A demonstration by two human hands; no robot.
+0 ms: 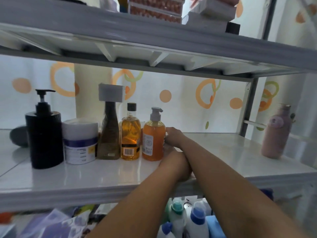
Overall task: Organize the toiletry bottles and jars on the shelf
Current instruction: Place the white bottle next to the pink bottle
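Observation:
A row of toiletries stands on the white shelf [103, 176]: a black pump dispenser [44, 136], a white jar with a purple band [79, 143], a brown bottle with a square white cap [109, 133], an amber oil bottle with a black cap [130, 134] and an orange pump soap bottle [152, 140]. My right hand [173, 136] wraps the soap bottle's right side. My left hand [169, 149] lies low against the same bottle, mostly hidden under my right forearm. A pink bottle [275, 134] stands alone at the shelf's right end.
A dark grey rounded object [18, 136] lies at the shelf's far left. A white cylinder [92, 93] stands behind the row. The upper shelf [154, 40] hangs close overhead with boxes on it. Detergent bottles [197, 219] sit on the level below.

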